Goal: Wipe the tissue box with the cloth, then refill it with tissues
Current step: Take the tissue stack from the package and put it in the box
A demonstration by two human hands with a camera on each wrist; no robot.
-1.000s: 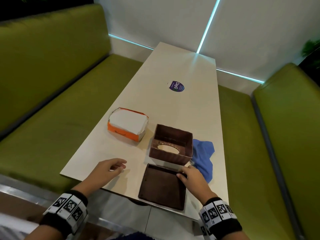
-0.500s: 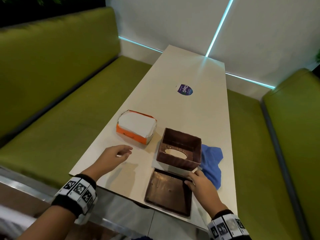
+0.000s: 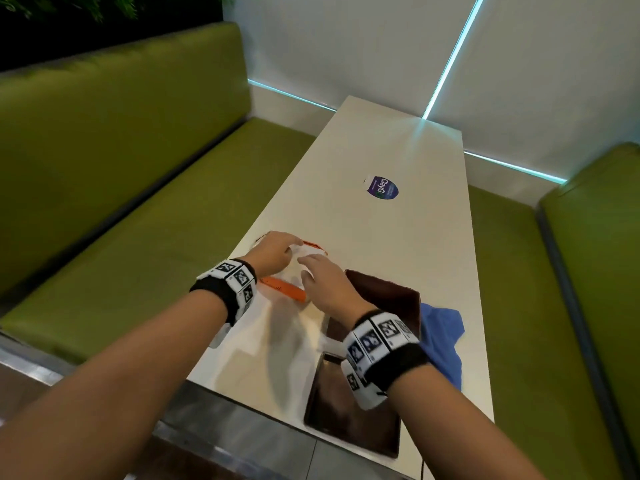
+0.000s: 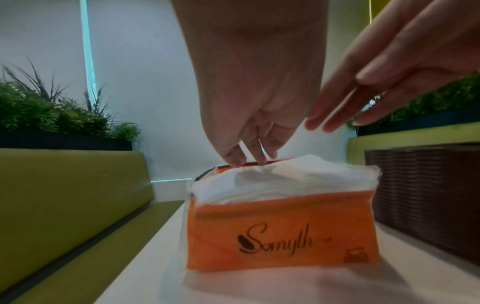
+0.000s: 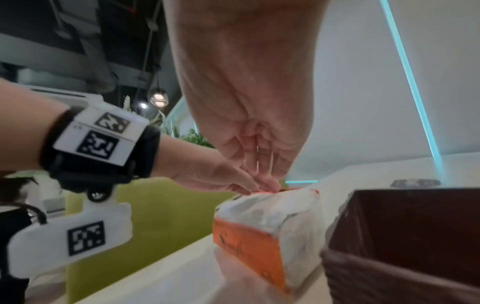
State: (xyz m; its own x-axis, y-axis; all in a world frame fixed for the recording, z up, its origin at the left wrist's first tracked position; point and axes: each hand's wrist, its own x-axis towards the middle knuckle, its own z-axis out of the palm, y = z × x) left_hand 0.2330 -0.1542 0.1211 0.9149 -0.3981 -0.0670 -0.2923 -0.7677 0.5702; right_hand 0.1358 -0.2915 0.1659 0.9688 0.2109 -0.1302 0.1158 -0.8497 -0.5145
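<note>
Head view first: both hands sit a bit left of the frame's middle, over the orange tissue pack (image 3: 284, 289). The left hand (image 3: 273, 252) reaches across the pack's far side and the right hand (image 3: 327, 284) covers its near right corner. To the right of it is the brown tissue box (image 3: 391, 299), upside down with its bottom open, and its flat base panel (image 3: 349, 414) lies at the lower centre near the table (image 3: 398, 244) edge. The blue cloth (image 3: 441, 336) is crumpled just right of the box. My worry here is that the base panel sits so close to the edge that a sleeve or wrist could knock it off.

Left wrist view: the pack fills the lower middle, an orange wrapper torn open on top with white tissues (image 4: 280, 181) puffing out. The left fingers (image 4: 235, 160) point down and touch the back rim; I can't tell if they actually pinch anything yet. The right hand comes in from the upper right, fingers straight and released. The stack looks soft and loose, so grabbing only the top layers would probably pull out a few sheets rather than the whole wad.

Right wrist view: the pack is at lower centre, with the box's dark wall at lower right, just beside it. The fingertips of both hands meet at the pack's top edge. It's blurry, so the grip is unclear. The wrapper could also come up with the tissues.
</note>
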